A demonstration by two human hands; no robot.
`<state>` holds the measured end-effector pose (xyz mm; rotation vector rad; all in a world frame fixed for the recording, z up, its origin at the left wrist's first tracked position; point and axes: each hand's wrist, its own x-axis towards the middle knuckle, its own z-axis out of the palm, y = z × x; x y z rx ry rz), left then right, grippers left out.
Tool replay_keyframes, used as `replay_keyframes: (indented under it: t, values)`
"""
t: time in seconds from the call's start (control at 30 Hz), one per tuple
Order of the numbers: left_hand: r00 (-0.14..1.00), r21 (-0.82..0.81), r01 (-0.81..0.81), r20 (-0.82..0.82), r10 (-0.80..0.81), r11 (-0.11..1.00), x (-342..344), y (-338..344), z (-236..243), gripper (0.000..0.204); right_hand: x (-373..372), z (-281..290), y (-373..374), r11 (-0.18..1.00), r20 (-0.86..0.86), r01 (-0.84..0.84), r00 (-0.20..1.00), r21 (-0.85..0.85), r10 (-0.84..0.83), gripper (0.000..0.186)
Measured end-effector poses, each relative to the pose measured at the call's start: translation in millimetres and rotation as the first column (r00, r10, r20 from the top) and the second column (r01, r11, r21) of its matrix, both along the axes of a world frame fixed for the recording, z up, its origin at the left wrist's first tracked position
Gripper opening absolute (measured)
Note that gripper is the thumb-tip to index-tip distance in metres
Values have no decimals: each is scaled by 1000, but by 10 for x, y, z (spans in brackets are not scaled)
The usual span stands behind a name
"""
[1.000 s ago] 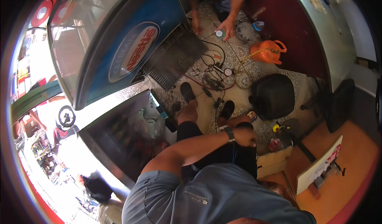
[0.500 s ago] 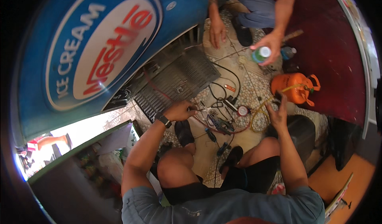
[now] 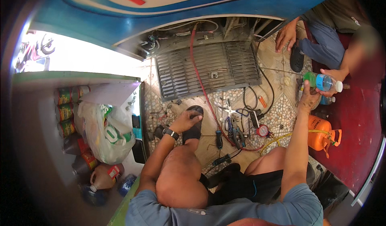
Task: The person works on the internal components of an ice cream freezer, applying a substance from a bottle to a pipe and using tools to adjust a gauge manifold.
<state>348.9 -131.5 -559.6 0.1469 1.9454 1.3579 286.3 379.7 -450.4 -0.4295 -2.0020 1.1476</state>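
Observation:
My right hand [image 3: 309,100] closes its fingers and thumb on the green end of a clear plastic bottle [image 3: 324,82] with a blue label and white cap. The bottle lies tilted sideways, and a co-worker's hand [image 3: 334,76] is also on it. My left hand [image 3: 187,120] hangs above my dark shoe [image 3: 194,132] with its fingers curled; whether anything sits in them is hidden. On the floor between my arms lie scissors [image 3: 230,111], pliers [image 3: 238,137], a screwdriver [image 3: 219,140] and a round red-rimmed pressure gauge [image 3: 263,130].
A dark slotted metal grille [image 3: 209,70] lies ahead, crossed by a red hose [image 3: 196,67], beneath a blue freezer panel [image 3: 96,27]. An orange gas cylinder [image 3: 319,130] with a yellow hose stands right. A second bottle [image 3: 328,100] is beside it. At left, a shelf holds a plastic bag [image 3: 105,135].
My view has turned. My right hand has reached forward from beside the yellow hose and taken hold of the bottle the co-worker holds out. My left hand has drawn back from the grille's edge.

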Motion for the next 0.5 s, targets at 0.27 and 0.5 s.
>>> replay_keyframes:
  t: [0.27, 0.5]
  values:
    - [974, -93, -223, -65, 218, 970, 126, -106, -71, 39, 15, -131, -545, 989, 388, -148, 912, 12, 131, 70]
    - [961, 116, -146, -217, 169, 982, 229, 323, -343, 32, 192, -406, -1561, 774, 475, -467, 612, -428, 632, 72]
